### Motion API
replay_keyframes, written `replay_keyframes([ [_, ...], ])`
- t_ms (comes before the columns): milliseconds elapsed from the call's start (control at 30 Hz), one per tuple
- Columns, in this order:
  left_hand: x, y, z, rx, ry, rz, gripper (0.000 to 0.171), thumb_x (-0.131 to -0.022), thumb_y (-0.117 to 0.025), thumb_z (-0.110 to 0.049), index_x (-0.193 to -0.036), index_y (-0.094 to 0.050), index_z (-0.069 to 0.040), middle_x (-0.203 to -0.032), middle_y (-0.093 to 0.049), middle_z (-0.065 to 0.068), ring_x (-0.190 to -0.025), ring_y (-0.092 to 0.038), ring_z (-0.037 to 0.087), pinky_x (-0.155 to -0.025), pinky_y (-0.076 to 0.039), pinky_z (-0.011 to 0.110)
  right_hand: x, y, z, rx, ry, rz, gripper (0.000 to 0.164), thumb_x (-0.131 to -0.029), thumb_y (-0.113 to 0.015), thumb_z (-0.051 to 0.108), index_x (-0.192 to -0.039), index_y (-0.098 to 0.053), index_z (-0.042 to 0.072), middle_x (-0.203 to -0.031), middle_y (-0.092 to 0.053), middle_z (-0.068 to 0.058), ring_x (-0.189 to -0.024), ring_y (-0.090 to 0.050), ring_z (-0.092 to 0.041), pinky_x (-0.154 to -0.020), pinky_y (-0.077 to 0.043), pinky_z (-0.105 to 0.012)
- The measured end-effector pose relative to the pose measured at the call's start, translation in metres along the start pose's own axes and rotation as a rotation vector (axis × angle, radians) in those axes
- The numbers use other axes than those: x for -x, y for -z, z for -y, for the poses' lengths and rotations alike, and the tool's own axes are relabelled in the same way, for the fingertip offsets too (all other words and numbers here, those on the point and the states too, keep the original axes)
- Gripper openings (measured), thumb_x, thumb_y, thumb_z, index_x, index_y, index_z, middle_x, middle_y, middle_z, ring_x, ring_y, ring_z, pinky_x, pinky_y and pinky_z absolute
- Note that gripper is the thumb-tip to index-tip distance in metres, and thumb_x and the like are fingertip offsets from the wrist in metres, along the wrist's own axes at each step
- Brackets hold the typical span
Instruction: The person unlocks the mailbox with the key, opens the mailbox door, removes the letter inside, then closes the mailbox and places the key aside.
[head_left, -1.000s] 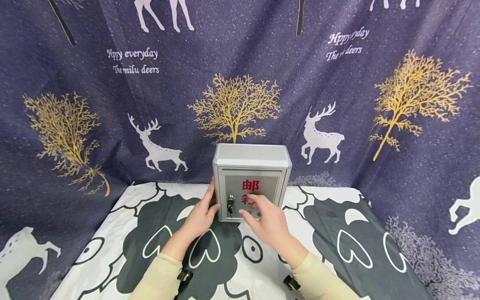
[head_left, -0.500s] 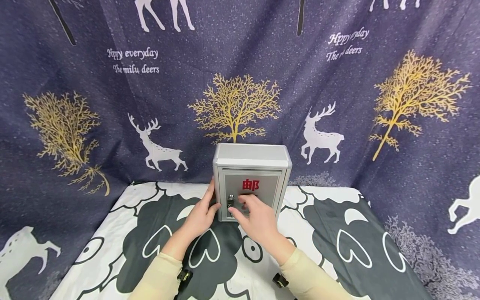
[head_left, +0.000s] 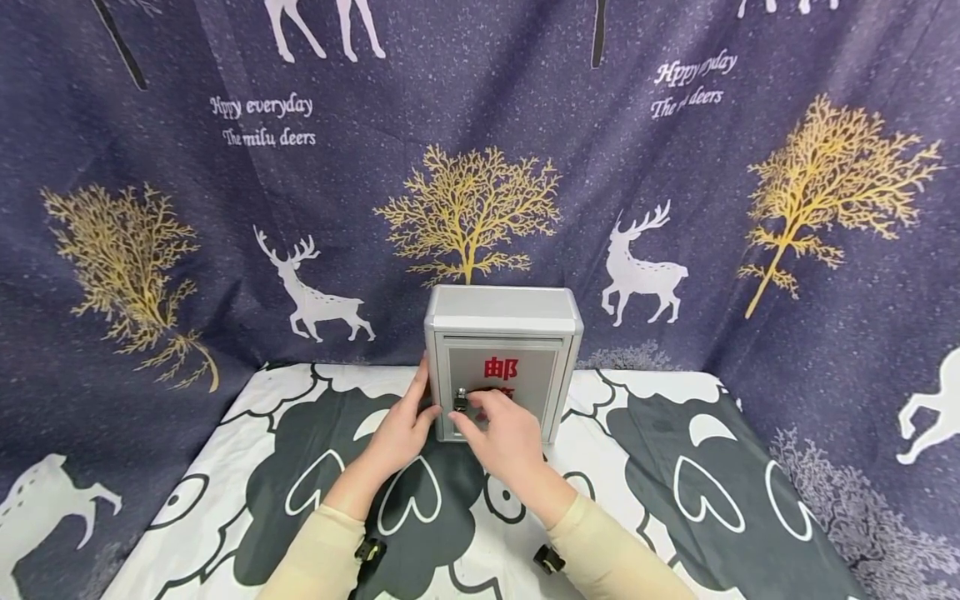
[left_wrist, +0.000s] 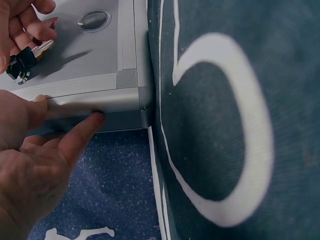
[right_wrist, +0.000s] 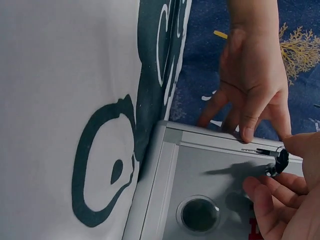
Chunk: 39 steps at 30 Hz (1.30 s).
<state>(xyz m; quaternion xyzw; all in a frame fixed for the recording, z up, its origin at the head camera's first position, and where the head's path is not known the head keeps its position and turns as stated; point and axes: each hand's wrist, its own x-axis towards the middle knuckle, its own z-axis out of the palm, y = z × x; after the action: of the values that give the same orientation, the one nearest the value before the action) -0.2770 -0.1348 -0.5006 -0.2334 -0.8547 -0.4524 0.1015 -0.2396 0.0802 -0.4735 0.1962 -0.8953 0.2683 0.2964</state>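
A silver metal mailbox (head_left: 502, 312) with red characters on its front door stands upright on the cloth. My left hand (head_left: 397, 433) rests against its left side, thumb at the front edge and fingers fairly straight along the side wall (left_wrist: 125, 120). At the left of the door sits a lock with black-headed keys (left_wrist: 22, 62); one silver key blade sticks out sideways. Around these keys my right hand (head_left: 506, 433) holds its thumb and fingers apart, the thumb touching or very near the black key head (right_wrist: 283, 159). Part of the lower door is hidden behind the right hand.
A white and dark grey patterned cloth (head_left: 675, 500) covers the table. Close behind the mailbox hangs a dark blue curtain (head_left: 480, 100) with deer and gold trees. A round window (right_wrist: 199, 214) is set low in the door.
My right hand has moved left across the mailbox door, from the red characters to the keys at the lock. The left hand and the mailbox stay in place.
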Motion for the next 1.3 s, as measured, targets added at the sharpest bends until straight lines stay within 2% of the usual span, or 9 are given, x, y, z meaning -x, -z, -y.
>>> replay_keyframes([
  [133, -0.001, -0.001, 0.001, -0.013, -0.002, -0.006, 0.094, -0.114, -0.063, -0.006, -0.182, -0.001, -0.030, -0.172, -0.044, 0.023, -0.145, -0.059, 0.047, -0.112, -0.052, 0.065, -0.001, -0.002, 0.001, 0.010, 0.002, 0.003, 0.032, -0.099, -0.088, 0.037, -0.116, -0.081, 0.011, -0.103, -0.080, 0.000, -0.084, -0.078, -0.016, -0.066, -0.062, -0.038],
  [400, -0.001, -0.003, 0.003, -0.019, -0.021, -0.013, 0.094, -0.114, -0.062, -0.005, -0.182, -0.002, -0.029, -0.174, -0.041, 0.023, -0.148, -0.055, 0.046, -0.115, -0.050, 0.065, -0.003, -0.002, 0.006, 0.007, -0.055, 0.013, 0.033, -0.099, -0.088, 0.040, -0.114, -0.081, 0.012, -0.102, -0.081, 0.000, -0.083, -0.078, -0.015, -0.068, -0.063, -0.040],
  [767, 0.001, -0.001, -0.001, -0.003, -0.018, -0.006, 0.094, -0.114, -0.062, -0.007, -0.182, 0.001, -0.030, -0.170, -0.046, 0.026, -0.147, -0.057, 0.046, -0.115, -0.049, 0.065, -0.009, 0.000, 0.016, 0.020, -0.127, 0.036, 0.025, -0.097, -0.088, 0.035, -0.106, -0.082, 0.013, -0.093, -0.080, 0.001, -0.075, -0.074, -0.013, -0.062, -0.059, -0.038],
  [967, 0.001, 0.000, -0.002, 0.002, -0.022, -0.002, 0.095, -0.114, -0.062, -0.006, -0.182, 0.000, -0.029, -0.170, -0.045, 0.026, -0.146, -0.057, 0.047, -0.114, -0.050, 0.065, -0.012, 0.002, 0.020, 0.014, -0.188, 0.068, 0.023, -0.096, -0.086, 0.034, -0.105, -0.083, 0.013, -0.091, -0.081, 0.001, -0.073, -0.074, -0.016, -0.062, -0.059, -0.040],
  [1300, 0.001, 0.000, -0.001, -0.002, -0.015, -0.006, 0.094, -0.114, -0.063, -0.006, -0.182, -0.001, -0.028, -0.172, -0.042, 0.025, -0.146, -0.057, 0.047, -0.114, -0.051, 0.064, -0.014, 0.003, 0.024, -0.022, -0.233, 0.065, 0.021, -0.095, -0.086, 0.030, -0.103, -0.084, 0.011, -0.093, -0.084, -0.001, -0.074, -0.076, -0.022, -0.062, -0.059, -0.042],
])
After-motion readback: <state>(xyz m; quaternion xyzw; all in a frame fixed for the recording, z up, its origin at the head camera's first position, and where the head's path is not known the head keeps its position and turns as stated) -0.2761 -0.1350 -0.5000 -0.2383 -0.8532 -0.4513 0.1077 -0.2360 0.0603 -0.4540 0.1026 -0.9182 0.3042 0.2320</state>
